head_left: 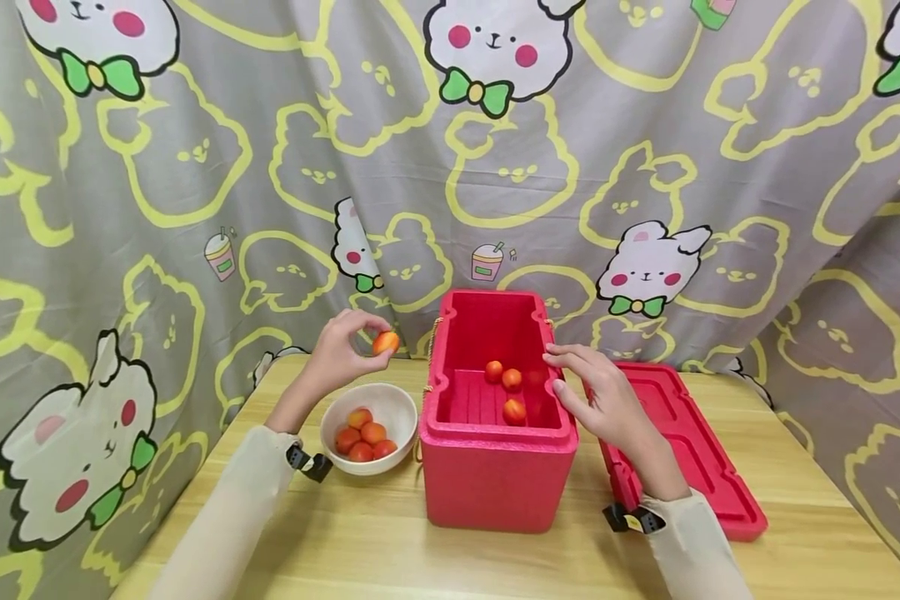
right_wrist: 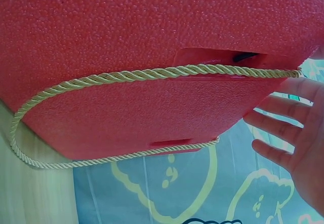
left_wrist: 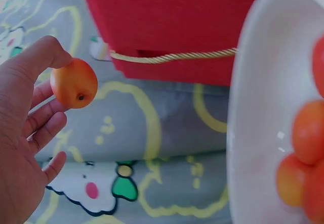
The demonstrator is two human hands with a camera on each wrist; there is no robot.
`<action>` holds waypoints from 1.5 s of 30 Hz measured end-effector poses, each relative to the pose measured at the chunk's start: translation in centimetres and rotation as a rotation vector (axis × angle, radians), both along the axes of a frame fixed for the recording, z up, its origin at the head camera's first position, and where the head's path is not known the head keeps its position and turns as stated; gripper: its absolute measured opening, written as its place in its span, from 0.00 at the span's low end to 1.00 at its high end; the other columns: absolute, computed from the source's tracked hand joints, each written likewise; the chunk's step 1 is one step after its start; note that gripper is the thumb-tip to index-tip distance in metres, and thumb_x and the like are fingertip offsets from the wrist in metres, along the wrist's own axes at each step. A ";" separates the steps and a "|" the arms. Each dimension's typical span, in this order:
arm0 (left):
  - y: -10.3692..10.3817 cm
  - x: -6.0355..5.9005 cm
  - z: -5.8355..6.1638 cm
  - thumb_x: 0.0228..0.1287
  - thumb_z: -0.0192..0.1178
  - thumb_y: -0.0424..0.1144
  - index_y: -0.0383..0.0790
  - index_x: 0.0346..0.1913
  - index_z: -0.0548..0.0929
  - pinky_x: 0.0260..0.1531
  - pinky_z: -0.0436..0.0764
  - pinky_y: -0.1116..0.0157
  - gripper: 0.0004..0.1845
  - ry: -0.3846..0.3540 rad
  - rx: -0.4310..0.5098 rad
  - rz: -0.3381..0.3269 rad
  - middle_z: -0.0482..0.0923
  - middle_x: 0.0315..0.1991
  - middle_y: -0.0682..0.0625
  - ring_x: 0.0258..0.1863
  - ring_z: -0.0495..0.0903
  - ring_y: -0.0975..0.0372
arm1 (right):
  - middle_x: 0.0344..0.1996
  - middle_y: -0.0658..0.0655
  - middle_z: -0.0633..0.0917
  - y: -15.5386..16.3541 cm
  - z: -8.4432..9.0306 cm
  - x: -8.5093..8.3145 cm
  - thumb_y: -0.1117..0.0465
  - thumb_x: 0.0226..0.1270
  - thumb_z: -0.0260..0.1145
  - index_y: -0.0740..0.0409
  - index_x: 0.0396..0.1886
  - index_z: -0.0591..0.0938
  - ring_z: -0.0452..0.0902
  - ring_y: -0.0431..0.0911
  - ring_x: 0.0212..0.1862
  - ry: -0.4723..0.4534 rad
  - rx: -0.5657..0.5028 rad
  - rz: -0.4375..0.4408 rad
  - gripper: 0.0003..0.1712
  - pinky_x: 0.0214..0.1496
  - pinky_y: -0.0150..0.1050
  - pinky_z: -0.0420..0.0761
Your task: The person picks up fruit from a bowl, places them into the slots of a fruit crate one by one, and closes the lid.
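My left hand (head_left: 345, 346) pinches a small orange fruit (head_left: 385, 342) between thumb and fingertips, above a white bowl (head_left: 399, 403) and left of an open red foam box (head_left: 495, 467). The left wrist view shows the same fruit (left_wrist: 74, 82) held at the fingertips (left_wrist: 48, 51), with the bowl rim (left_wrist: 253, 107) at the right. Three orange fruits (head_left: 512, 380) lie on the box floor. My right hand (head_left: 596, 392) rests with straight fingers on the box's right rim, holding nothing. In the right wrist view its fingers (right_wrist: 283, 127) spread beside the red box wall (right_wrist: 152, 31).
Several orange fruits (head_left: 363, 439) fill the bowl. The red lid (head_left: 682, 450) lies flat on the wooden table (head_left: 390, 558) right of the box. A gold rope handle (right_wrist: 152, 74) hangs on the box side. A patterned cloth (head_left: 270, 167) backs the table.
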State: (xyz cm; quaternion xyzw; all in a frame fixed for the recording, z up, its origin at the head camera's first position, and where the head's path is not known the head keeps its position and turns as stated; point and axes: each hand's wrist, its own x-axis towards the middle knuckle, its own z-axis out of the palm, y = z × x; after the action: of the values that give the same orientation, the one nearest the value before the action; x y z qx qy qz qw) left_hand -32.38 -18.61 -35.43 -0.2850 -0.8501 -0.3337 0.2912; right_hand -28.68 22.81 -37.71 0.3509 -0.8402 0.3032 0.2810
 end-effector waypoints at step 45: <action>11.4 0.1 7.2 0.53 0.72 0.43 0.45 0.43 0.86 0.54 0.73 0.55 0.14 0.165 -0.245 -0.240 0.85 0.41 0.54 0.44 0.78 0.63 | 0.62 0.56 0.82 0.1 -0.1 0.1 0.59 0.59 0.71 0.56 0.57 0.84 0.78 0.53 0.62 0.003 0.021 -0.018 0.24 0.54 0.61 0.83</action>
State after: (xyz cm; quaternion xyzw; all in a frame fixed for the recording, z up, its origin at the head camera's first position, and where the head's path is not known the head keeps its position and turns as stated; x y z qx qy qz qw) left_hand -32.33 -7.25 -28.25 -0.4441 -0.8175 -0.2356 0.2809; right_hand -28.62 22.88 -37.83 0.3469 -0.8460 0.2913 0.2812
